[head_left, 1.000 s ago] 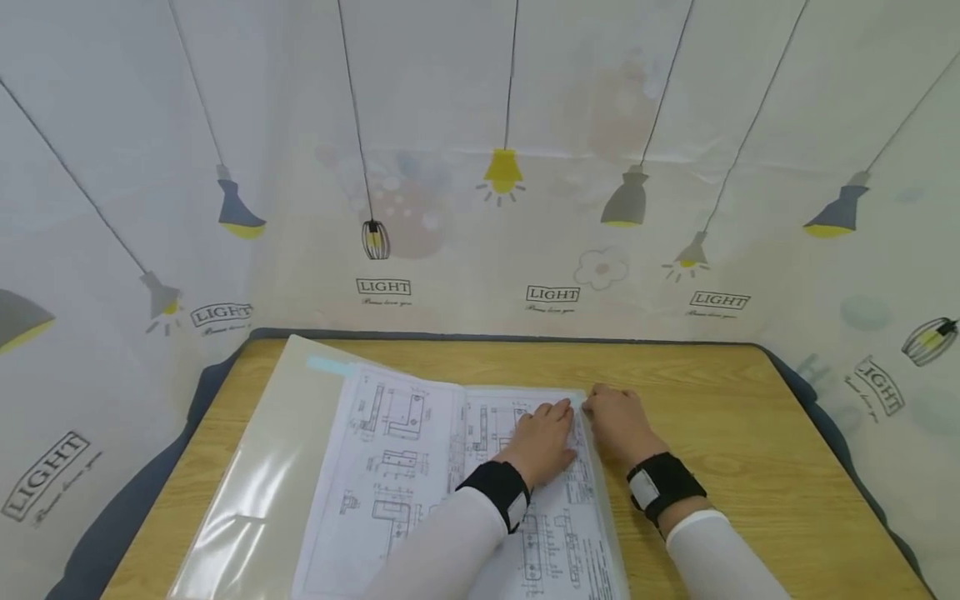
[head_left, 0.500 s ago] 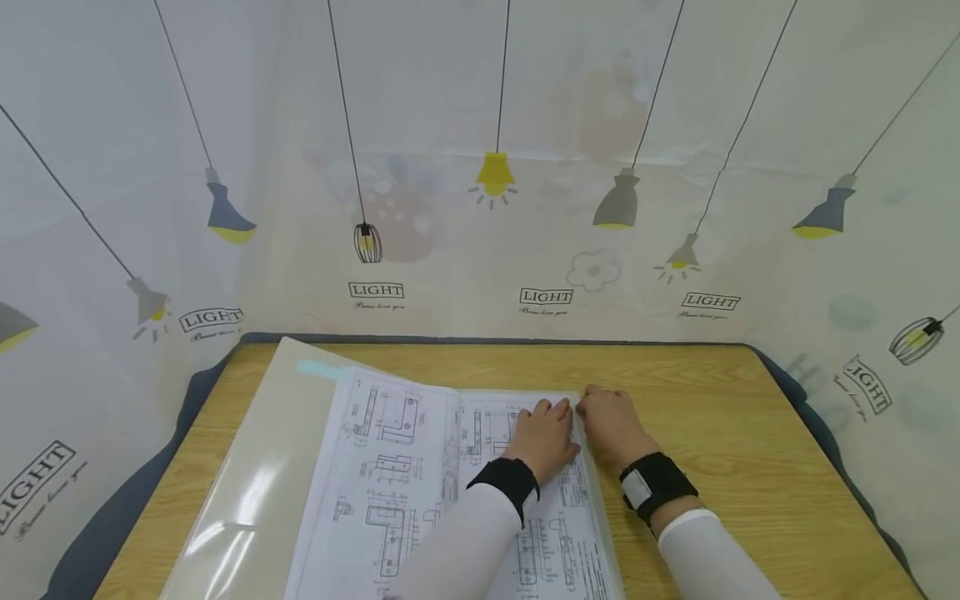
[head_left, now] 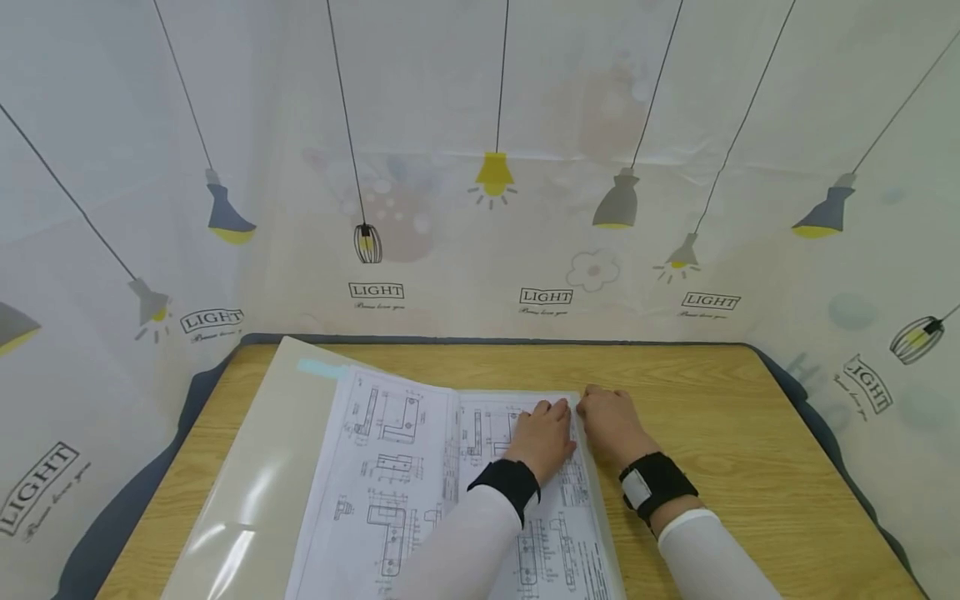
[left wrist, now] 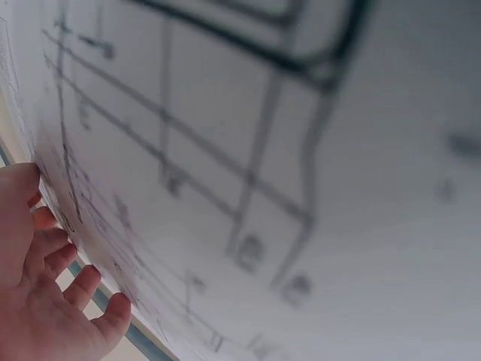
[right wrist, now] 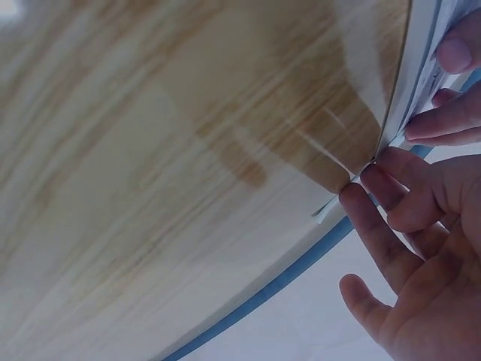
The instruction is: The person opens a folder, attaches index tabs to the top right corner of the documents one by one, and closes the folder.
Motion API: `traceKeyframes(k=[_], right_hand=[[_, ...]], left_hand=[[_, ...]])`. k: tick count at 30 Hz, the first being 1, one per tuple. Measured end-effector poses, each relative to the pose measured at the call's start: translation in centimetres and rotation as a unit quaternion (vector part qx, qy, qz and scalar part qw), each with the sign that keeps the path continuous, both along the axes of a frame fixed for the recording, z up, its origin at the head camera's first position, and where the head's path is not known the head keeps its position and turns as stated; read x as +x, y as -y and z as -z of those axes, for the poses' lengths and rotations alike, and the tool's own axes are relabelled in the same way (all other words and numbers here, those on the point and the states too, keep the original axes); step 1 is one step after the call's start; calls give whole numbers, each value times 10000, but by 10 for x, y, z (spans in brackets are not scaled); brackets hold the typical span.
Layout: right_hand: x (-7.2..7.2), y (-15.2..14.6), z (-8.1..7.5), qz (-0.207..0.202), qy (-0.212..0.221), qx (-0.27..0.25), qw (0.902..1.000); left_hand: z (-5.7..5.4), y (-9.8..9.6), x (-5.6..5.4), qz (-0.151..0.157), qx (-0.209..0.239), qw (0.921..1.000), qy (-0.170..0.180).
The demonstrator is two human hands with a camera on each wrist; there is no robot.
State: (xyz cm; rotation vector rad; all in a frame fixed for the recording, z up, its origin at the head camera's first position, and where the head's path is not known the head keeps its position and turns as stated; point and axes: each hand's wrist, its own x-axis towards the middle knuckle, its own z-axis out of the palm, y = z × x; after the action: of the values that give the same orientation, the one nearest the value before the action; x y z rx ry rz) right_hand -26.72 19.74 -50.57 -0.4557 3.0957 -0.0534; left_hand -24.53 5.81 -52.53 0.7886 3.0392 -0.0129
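A clear-pocket folder (head_left: 281, 417) lies spread on the table with technical drawings (head_left: 420, 483) on both pages. My left hand (head_left: 542, 437) rests on the right page near its upper corner, fingers loosely extended; the left wrist view shows its fingertips (left wrist: 116, 304) along the page edge. At that outer corner is my right hand (head_left: 613, 423), fingers curled. In the right wrist view, its thumb and fingers pinch at the page edge, where a small pale strip (right wrist: 325, 209) sticks out. Most of that strip is hidden by the fingers.
The wood-grain table (head_left: 750, 467) extends to the right of the folder. A light-blue tab (head_left: 321, 367) lies at the top of the left cover. Behind stands a pale wall covering (head_left: 450, 308) printed with lamps. Dark edging (head_left: 180, 425) borders the table.
The head view has shifted slightly. My left hand has moved a little toward the page's right edge, while my right hand stays at the corner. The last half second shows almost no motion.
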Motion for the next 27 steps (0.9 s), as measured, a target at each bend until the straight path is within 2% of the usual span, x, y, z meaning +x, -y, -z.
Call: traceKeyframes(k=[4,11,18,23,27], right_hand=[[1,-1,-1,-43,-34,1,10000],[3,-3,4,-12,71,-11,10000],[4,-6,8,-10,51,8,10000],[4,-12,8,283,29,115,9995],[5,-16,6,432,124,195,9988]], left_hand=[[-3,0,2,-38,22,9999,96],[6,-3,-1,-106,52,9999,51],[8,-1,-3,-94,1,9999,55],[15,2,-3,-69,-235,9997,-56],[17,1,-2,-35,-261,9995,-187]])
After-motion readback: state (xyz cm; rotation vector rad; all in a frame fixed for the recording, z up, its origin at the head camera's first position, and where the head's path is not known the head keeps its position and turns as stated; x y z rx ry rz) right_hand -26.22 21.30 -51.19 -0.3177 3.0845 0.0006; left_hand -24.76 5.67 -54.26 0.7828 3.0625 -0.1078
